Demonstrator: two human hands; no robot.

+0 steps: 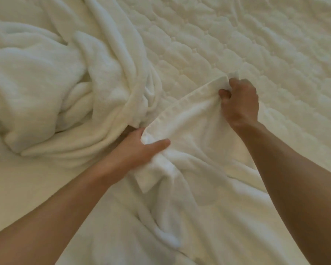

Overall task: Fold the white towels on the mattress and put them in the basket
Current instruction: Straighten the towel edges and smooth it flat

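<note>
A white towel point(189, 159) lies rumpled on the quilted mattress point(237, 44), spreading from the middle of the view down to the near edge. Its hemmed edge is stretched between my hands. My left hand point(136, 148) grips one end of that edge, thumb laid over the cloth. My right hand point(241, 104) pinches the other end, farther away and to the right, with its fingers curled round the corner. The basket is not in view.
A heap of more white towels point(55, 92) is piled on the left half of the mattress, touching the towel near my left hand. Bare quilted mattress shows at the back and right.
</note>
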